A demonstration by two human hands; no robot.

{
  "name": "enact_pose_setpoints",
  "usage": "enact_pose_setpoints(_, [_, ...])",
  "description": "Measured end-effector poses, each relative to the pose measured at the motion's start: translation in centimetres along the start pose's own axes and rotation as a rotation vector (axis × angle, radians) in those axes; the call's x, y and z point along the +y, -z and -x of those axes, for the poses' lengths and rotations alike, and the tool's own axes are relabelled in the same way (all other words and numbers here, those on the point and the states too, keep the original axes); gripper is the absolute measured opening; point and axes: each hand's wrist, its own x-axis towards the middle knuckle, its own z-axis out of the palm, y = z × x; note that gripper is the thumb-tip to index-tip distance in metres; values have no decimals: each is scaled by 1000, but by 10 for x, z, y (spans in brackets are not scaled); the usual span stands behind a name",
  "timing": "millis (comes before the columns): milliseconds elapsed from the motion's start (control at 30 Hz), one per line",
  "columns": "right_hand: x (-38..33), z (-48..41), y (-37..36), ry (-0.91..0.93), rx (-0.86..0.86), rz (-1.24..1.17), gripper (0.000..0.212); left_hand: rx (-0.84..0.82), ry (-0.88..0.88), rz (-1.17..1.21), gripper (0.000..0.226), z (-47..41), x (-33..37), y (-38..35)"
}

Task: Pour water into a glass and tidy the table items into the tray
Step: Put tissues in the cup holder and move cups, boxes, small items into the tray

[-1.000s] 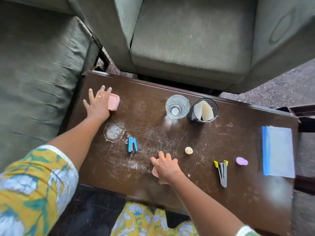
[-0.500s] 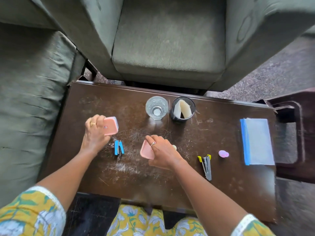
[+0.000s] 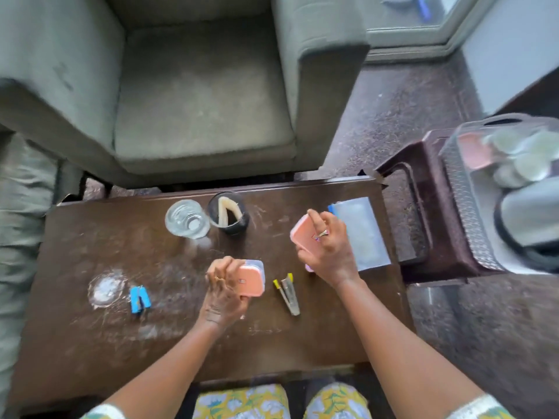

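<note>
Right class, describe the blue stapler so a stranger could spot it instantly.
Start at the dark wooden table and go to its left side. Beside a round whitish smudge lies the blue stapler, untouched. The other stapler is grey with yellow tips and lies near the hands.

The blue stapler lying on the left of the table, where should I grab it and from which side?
Take the blue stapler across its two long sides, coming straight down from above. It lies flat and alone on the table, long axis running roughly towards and away from you, with bare wood either side, so thumb and fingers should fit there. The left hand is nearer but holds a pink container.
</note>
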Motion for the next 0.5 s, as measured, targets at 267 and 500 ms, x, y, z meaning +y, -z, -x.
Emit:
enact_pose_setpoints(267, [127,-33,143,-420,578,182,76,-124,-150,288,80,-130,182,-59])
enact_pose_setpoints(500, [238,-77,224,-815,315,45,77,-262,-56,304,84,-239,307,-85])
